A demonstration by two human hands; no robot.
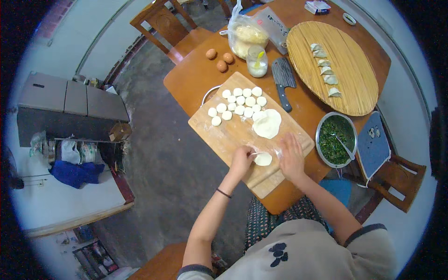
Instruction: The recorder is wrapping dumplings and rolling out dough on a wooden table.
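My left hand [242, 160] pinches the edge of a small flat dough wrapper [263, 159] that lies on the wooden cutting board [210, 136]. To the right of it, my right hand [292, 157] rests flat over the board, its fingers stretched out; whether something lies under the palm is hidden. Larger rolled wrappers [267, 124] overlap further up the board. Several round dough pieces [240, 100] are spread over its far half.
A cleaver [284, 80] lies beside the board. A steel bowl of chopped green filling [334, 140] with a spoon stands right. Folded dumplings [330, 79] sit on a round slatted tray [353, 77]. Eggs [222, 65], a glass jar [257, 64] and a plastic bag [241, 38] stand behind.
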